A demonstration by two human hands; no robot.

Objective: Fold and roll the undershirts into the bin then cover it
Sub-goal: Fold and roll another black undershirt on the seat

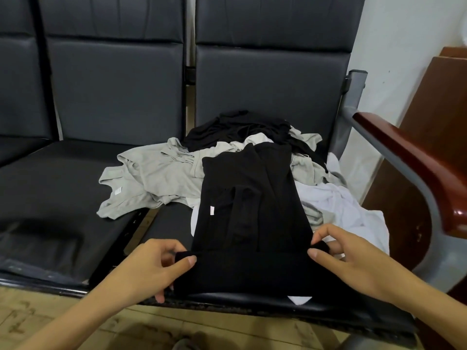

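Note:
A black undershirt point(252, 210) lies folded lengthwise on the right-hand bench seat, its near end turned over into a fold or roll point(242, 269) at the seat's front. My left hand point(151, 269) pinches the left end of that roll between thumb and fingers. My right hand point(351, 253) pinches the right end the same way. Behind it lies a heap of other undershirts: grey ones point(151, 183), white ones point(341, 208) and black ones point(240, 130). No bin or lid is in view.
The dark padded bench point(63, 193) has a second seat at the left and tall backrests. A wooden armrest point(417, 168) on a grey metal frame bounds the right side. A brown wooden panel point(442, 97) leans against the wall. Tiled floor point(63, 322) lies below.

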